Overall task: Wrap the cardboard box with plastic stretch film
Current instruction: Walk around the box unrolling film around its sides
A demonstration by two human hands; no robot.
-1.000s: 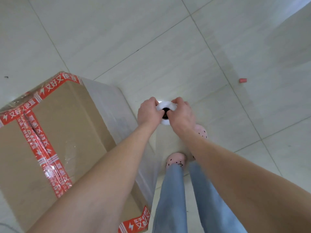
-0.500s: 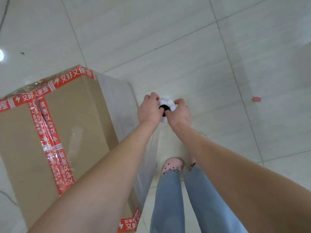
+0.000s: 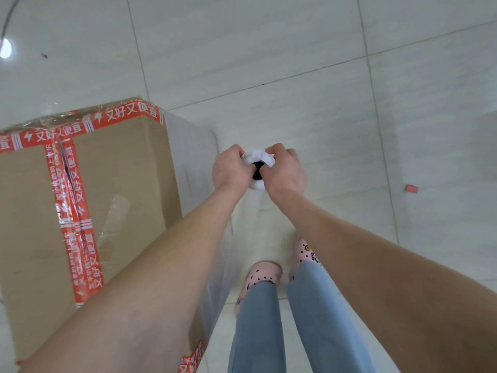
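The cardboard box (image 3: 121, 184) is showing a matt brown paper face, with glossy red plastic tape (image 3: 71, 211) shining along its far edge and down its middle. Clear stretch film (image 3: 188, 146) is lying smooth and cloudy over its right side. The stretch film roll (image 3: 258, 156) is looking white. The floor tiles (image 3: 269, 49) are gleaming, polished. The jeans (image 3: 255, 319) are showing matt denim.

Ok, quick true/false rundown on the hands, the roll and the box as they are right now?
1. The left hand and right hand both grip the film roll. True.
2. The roll lies on top of the cardboard box. False: it is held upright beside the box, to its right.
3. Stretch film covers the box side nearest the roll. True.
4. The box is sealed with blue tape. False: the tape is red with white print.
5. A small red object lies on the floor at right. True.
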